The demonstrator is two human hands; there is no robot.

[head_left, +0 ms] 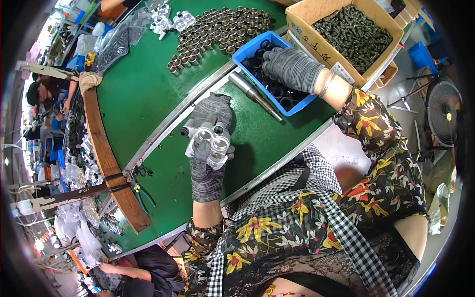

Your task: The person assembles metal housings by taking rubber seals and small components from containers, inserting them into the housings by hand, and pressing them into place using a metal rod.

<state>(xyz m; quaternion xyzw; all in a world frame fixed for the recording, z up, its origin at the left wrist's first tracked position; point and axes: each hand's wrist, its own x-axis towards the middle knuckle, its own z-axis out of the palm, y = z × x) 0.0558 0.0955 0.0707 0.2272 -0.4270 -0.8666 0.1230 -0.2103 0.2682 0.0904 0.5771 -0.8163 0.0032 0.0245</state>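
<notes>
My left hand [207, 173], in a grey knitted glove, grips a silver metal casting [218, 144] with round bores, a brake-caliper-like part, above the green tabletop. Just beyond the casting is a grey knitted piece [213, 108] that looks like a glove; I cannot tell if it is empty. My right hand [293, 68], gloved alike, reaches into a blue plastic bin [308, 102] of black rings [286, 102]. Its fingers are bent down among the rings, and the fingertips are hidden. Between both hands lies a stepped metal rod [255, 96].
Many short metal cylinders [217, 30] stand at the far side, near more silver castings [183, 21]. A cardboard box [316, 47] of small dark parts is behind the bin. A wooden board [101, 143] and green-handled pliers [143, 197] are left. Other people work beyond.
</notes>
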